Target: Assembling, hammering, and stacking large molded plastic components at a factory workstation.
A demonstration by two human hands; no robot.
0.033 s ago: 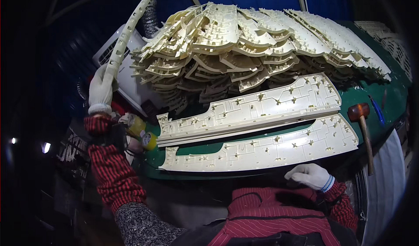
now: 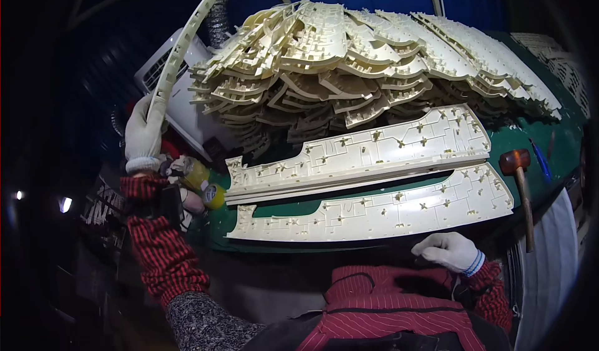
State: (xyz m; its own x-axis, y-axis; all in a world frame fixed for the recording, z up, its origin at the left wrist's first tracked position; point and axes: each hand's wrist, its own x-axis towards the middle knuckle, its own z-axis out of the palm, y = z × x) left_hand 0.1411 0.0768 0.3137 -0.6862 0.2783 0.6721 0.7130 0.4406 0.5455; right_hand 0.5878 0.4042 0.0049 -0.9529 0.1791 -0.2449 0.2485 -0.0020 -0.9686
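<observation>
My left hand (image 2: 144,133), in a white knit glove, is closed around the lower end of a long curved cream plastic strip (image 2: 179,47). Slots run along the strip, which rises past the top of the picture. My right hand (image 2: 450,252), gloved too, hovers by the table's front edge with its fingers loosely curled together; no object shows in it. Closest to it lies a curved cream plastic panel (image 2: 374,214) with raised ribs and small crosses. Just behind that, a similar panel (image 2: 387,144) lies with a long ridged edge toward me.
A large overlapping pile of cream panels (image 2: 374,58) covers the back of the green table (image 2: 508,142). At the right are a brown-headed mallet (image 2: 515,162) and a blue pen-like tool (image 2: 540,159). A yellow round container (image 2: 214,196) and a white machine (image 2: 187,98) stand left.
The view has shifted very slightly. My left hand has tilted a little, and the strip now shows more edge-on. My right hand stays by the table edge.
</observation>
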